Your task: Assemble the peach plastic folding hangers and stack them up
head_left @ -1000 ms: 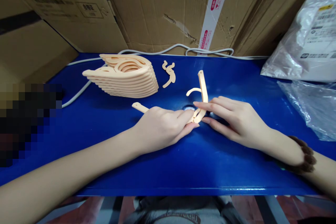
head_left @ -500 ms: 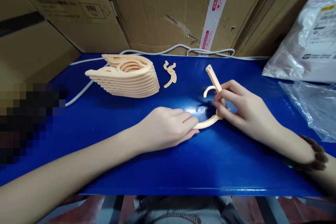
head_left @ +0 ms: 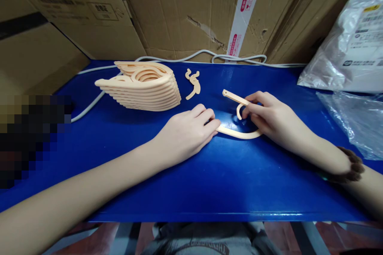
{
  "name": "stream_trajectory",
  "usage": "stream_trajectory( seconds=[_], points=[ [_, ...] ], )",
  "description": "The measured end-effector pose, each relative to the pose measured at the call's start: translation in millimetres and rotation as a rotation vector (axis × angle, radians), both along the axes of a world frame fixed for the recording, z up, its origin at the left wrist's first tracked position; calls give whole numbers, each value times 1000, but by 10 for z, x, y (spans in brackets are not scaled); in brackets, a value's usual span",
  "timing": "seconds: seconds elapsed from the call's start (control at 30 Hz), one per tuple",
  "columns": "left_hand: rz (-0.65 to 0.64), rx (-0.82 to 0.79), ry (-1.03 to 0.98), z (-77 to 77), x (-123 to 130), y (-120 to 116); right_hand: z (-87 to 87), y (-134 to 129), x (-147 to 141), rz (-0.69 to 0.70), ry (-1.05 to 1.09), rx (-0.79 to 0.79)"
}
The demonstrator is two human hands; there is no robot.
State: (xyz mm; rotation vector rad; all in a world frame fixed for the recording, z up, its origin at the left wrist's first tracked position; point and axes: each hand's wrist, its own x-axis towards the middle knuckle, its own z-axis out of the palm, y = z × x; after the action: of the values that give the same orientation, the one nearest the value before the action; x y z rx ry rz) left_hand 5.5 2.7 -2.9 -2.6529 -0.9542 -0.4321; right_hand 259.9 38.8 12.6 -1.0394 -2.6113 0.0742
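A beige folding clothes hanger point(head_left: 239, 134) is held between my two hands, just above or on the blue table. My left hand point(head_left: 191, 129) is closed on the end of its long curved arm. My right hand point(head_left: 266, 113) pinches the jointed part, where a straight arm point(head_left: 235, 96) points up and to the left. A small curved hook point(head_left: 238, 112) shows below that arm. The joint itself is hidden behind the right fingers. Left of the hands, a stack of beige folded hangers point(head_left: 140, 95) stands on the table. Small beige hook pieces point(head_left: 195, 86) lie beside the stack.
Cardboard boxes point(head_left: 179, 12) line the back of the blue table point(head_left: 191, 191). A white cable point(head_left: 191, 54) runs along the rear edge and down the left. Plastic packaging point(head_left: 350, 48) sits at the back right, with a clear plastic bag point(head_left: 353, 123) in front of it.
The hanger's straight arm has swung down to the left, toward the curved arm. My left hand has lifted slightly up and left, and the right fingers have turned with the joint.
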Motion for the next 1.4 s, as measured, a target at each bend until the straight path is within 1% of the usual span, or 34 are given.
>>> stream_trajectory(
  seconds=[0.13,0.37,0.47,0.57,0.77,0.97,1.03,1.13,1.27,1.4],
  points=[
    [39,-89,-44,-31,-12,10,-21,41,5,8,2,2],
    [209,-240,-70,-87,-11,35,-34,89,15,-32,5,-7],
    [240,-292,-60,-92,-12,41,-45,99,27,-43,-7,12],
    [251,-310,-47,-88,-8,37,-40,94,28,-44,-20,24],
    [267,-279,-50,-83,-12,26,-24,85,16,-45,-52,46],
    [272,-254,3,-83,-4,34,-32,88,14,-47,-59,59],
    [252,-216,18,-64,9,23,-25,87,9,-48,-61,55],
    [184,-138,24,-26,20,-17,-16,91,2,-54,-63,50],
    [97,-34,-16,24,8,-85,-22,115,12,-75,-71,71],
    [85,6,-53,12,-5,-90,-33,140,32,-89,-55,73]
  ],
)
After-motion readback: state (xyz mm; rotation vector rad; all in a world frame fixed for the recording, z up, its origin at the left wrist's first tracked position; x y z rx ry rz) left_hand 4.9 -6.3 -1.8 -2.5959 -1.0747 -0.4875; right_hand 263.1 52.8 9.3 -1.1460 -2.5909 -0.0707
